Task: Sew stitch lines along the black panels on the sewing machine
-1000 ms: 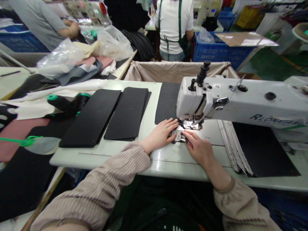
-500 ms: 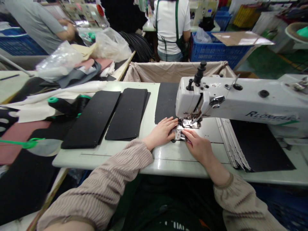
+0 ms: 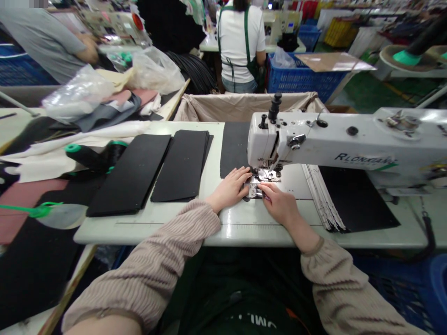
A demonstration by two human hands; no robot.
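The white sewing machine stands over the metal needle plate, with my hands on either side of it. My left hand lies flat, fingers stretched towards the presser foot. Its fingertips are at the near edge of a black panel that lies left of and behind the machine head. My right hand is closed, thumb and forefinger together at the small metal guide in front of the needle. Whatever those fingers pinch is hidden.
Two stacks of black panels lie to the left. Right of the needle is a pile of black pieces with pale edges. Black thread cones and scraps lie farther left. Beyond the table are a fabric-lined bin and co-workers.
The camera view has turned slightly to the right, so the machine and table appear farther left. Both hands keep nearly the same place at the needle plate.
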